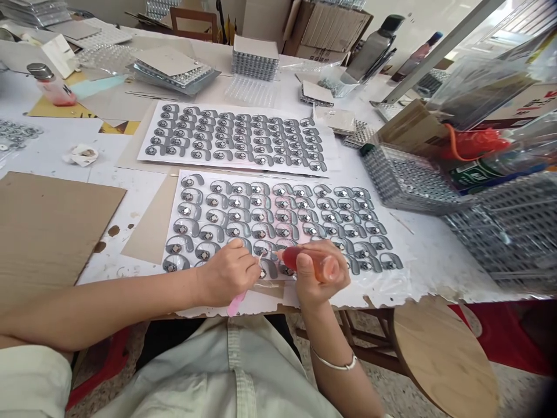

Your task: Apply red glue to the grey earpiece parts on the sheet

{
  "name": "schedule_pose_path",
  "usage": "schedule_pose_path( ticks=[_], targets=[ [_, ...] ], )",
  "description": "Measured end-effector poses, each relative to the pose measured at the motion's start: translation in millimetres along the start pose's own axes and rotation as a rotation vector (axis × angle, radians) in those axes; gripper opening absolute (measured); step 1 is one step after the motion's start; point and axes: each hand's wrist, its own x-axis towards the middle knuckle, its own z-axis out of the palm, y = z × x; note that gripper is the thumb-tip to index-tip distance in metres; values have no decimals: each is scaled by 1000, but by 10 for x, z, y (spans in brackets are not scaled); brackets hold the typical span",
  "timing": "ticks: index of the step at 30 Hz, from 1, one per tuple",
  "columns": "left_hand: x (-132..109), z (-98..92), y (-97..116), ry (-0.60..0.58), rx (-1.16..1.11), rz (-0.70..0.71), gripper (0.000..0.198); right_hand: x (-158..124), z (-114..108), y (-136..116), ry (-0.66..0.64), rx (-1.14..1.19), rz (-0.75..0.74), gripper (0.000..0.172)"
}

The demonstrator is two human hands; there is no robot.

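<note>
My left hand (230,273) is closed around a slim pink tool (236,304). Its pale tip shows by the fingers over the near rows, and its kind is hard to make out. In my right hand (319,278) a small squeeze bottle of red liquid (310,262) lies tilted, its narrow nozzle pointing left toward the pink tool's tip. Under both hands is a white sheet (200,177) with rows of grey hook-shaped parts (284,216), like ear-hook earphone shells, each with a round metallic piece. The hands hide some parts in the front rows.
Behind lies a second sheet of similar parts (241,133). Brown cardboard (43,226) covers the left; a bottle with a grey cap (52,84) stands beyond it. Stacked clear trays (409,177) and a red-orange object (474,144) crowd the right. A wooden stool (444,354) stands below the table edge.
</note>
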Motion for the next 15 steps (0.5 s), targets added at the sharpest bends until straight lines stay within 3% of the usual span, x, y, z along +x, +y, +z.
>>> schedule_pose_path(
  ticks=[15],
  targets=[
    [-48,35,-1,-23,11,-12,27,22,39,-27,-49,-1,-36,15]
  ],
)
